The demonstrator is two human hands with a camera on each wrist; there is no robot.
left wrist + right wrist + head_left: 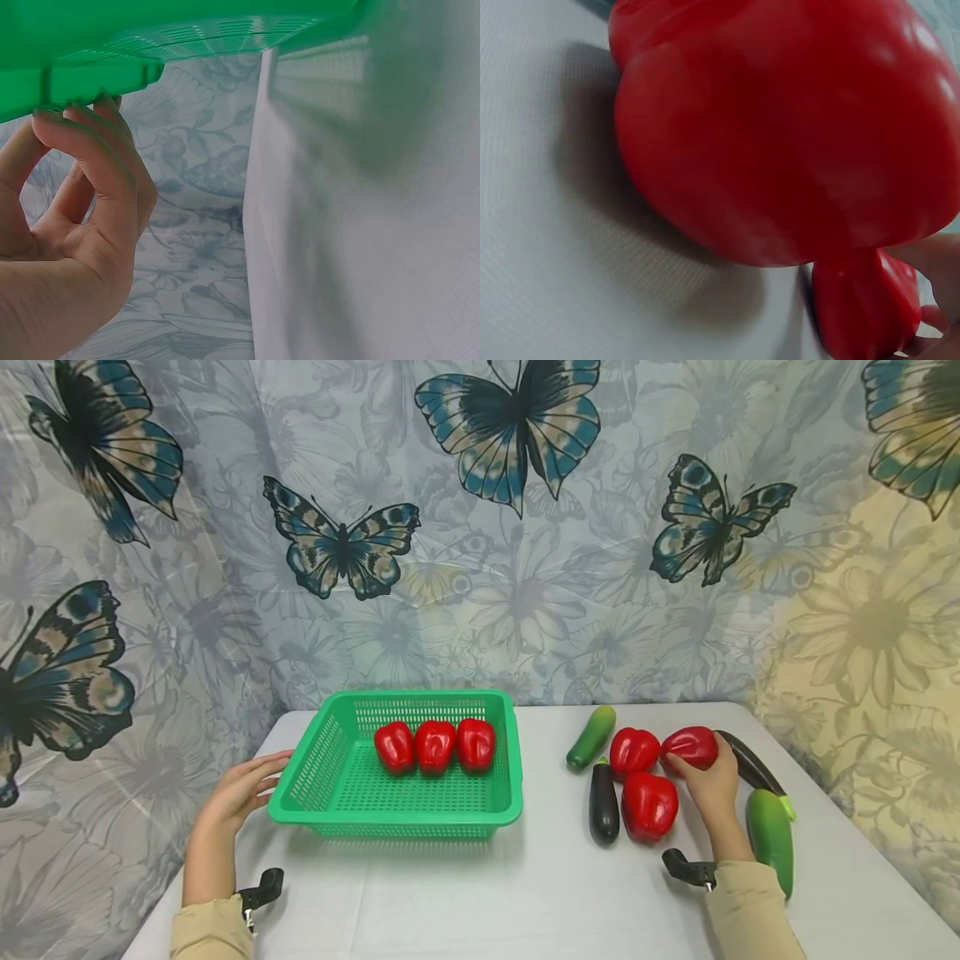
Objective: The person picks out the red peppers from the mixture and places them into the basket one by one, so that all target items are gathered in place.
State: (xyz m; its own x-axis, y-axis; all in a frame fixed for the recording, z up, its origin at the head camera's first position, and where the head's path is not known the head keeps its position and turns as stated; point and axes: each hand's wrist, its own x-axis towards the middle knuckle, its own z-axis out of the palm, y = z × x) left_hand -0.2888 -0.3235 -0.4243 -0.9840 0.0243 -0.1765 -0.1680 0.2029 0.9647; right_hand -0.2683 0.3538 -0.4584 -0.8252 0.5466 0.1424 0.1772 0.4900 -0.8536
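My right hand [712, 785] grips a red bell pepper [692, 747] at the right of the table, thumb on its near side. In the right wrist view the held pepper [866, 307] shows beyond a large red bell pepper [780, 135] close to the camera. Two other red bell peppers, a rear one [634, 752] and a front one [649, 807], lie just left of that hand. With its fingertips, my left hand [238, 789] touches the left rim of a green plastic basket [405, 818]. Inside the basket, three red bell peppers [436, 747] stand in a row.
A small cucumber [592, 737] and a short eggplant [603, 802] lie left of the loose peppers. On the right are a long dark eggplant [753, 768] and a larger green cucumber-like vegetable [770, 839]. Butterfly-patterned cloth [525, 610] hangs behind the white table [480, 893].
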